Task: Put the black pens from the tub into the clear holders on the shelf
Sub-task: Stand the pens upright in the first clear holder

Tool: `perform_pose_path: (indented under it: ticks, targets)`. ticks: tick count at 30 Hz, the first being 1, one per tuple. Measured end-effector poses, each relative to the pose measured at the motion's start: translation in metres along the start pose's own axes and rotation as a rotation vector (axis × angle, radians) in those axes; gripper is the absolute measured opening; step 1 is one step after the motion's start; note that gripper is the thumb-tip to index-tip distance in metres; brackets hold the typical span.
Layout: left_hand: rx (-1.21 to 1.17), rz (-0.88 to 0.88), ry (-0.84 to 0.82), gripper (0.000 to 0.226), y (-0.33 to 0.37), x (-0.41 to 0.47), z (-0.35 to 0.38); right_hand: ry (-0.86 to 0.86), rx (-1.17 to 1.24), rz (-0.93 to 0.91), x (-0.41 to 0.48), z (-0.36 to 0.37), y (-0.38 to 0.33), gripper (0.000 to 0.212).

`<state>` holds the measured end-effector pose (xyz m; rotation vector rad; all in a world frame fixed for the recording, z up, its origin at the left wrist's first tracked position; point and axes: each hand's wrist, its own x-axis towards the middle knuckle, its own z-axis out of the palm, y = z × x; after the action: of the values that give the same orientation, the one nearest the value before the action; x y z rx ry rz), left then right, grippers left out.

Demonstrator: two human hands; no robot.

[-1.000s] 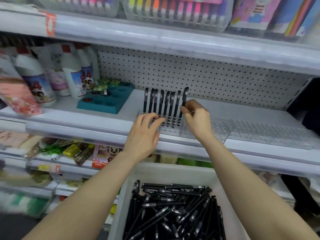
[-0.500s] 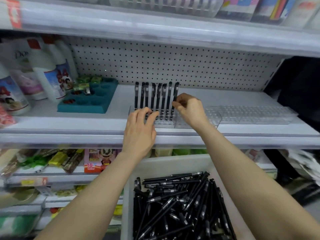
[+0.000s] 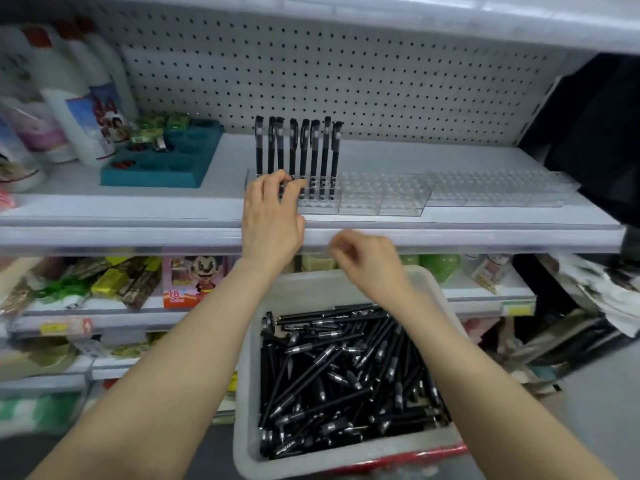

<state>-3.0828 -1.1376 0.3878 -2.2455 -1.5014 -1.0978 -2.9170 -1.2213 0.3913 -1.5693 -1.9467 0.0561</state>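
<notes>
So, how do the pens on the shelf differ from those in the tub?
The shelf pens stand upright in a row in the clear holder; the tub pens lie flat, piled crosswise in the tub. The shelf pens are few, the tub pens many. All are black.

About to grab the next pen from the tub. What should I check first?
1. Right hand empty: ok, no pen shows in it, though it is blurred.
2. Left hand steadying the holder: ok, its fingers rest on the front.
3. Loose pens in the tub: ok, plenty.
4. Free holes: ok, the neighbouring holders are empty.
5. Standing pens upright: ok.
</notes>
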Motion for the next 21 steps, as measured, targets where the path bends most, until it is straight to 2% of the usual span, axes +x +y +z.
perform_pose_path:
  ticks: [4, 6, 10, 13, 16, 18, 21]
  targets:
    - [0.007, -0.01, -0.003, 0.051, 0.002, 0.0, -0.002, -0.551, -0.281, 0.037, -0.031, 0.022, 0.018, 0.012]
    - [0.017, -0.001, -0.006, 0.051, 0.001, 0.0, -0.003, -0.66, -0.39, 0.037, -0.038, 0.035, 0.028, 0.018]
    - [0.027, -0.002, -0.028, 0.052, 0.0, 0.0, -0.006, -0.673, -0.378, 0.032, -0.041, 0.051, 0.039, 0.019]
    - [0.035, 0.01, -0.046, 0.052, -0.001, 0.001, -0.009, -0.699, -0.261, 0.057, -0.029, 0.043, 0.042, 0.019]
    - [0.061, 0.037, -0.069, 0.052, -0.002, 0.003, -0.013, -0.661, -0.011, 0.09, -0.009, 0.012, 0.037, 0.012]
    - [0.073, 0.079, -0.065, 0.051, -0.003, 0.006, -0.016, -0.614, 0.253, 0.152, 0.006, -0.02, 0.029, 0.009]
    - [0.043, 0.176, -0.027, 0.042, -0.001, 0.011, -0.016, -0.465, 0.561, 0.214, 0.03, -0.066, 0.018, 0.007]
